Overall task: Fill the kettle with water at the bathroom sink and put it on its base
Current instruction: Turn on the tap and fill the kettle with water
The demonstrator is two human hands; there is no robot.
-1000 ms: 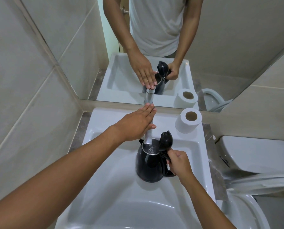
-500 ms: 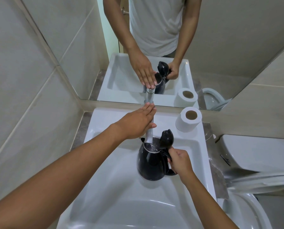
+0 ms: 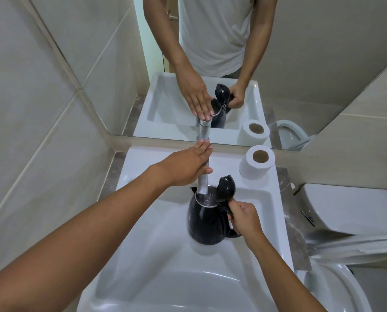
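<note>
A black kettle [image 3: 207, 221] stands upright inside the white sink [image 3: 165, 255], its lid [image 3: 226, 188] flipped up. My right hand [image 3: 244, 218] is closed around the kettle's handle. The chrome tap spout [image 3: 202, 183] reaches over the kettle's mouth, where water glints inside the steel rim. My left hand [image 3: 188, 166] lies flat on top of the tap, fingers stretched toward the mirror. The tap's handle is hidden under that hand. No kettle base is in view.
A toilet paper roll [image 3: 256, 162] stands on the sink's back right corner. A white toilet [image 3: 345, 221] with a raised lid sits close on the right. A mirror [image 3: 210, 64] covers the wall behind the sink. Tiled wall closes the left side.
The kettle has shifted slightly away from me under the spout, and more water shows at its mouth. My left hand stays on the tap; my right keeps the handle.
</note>
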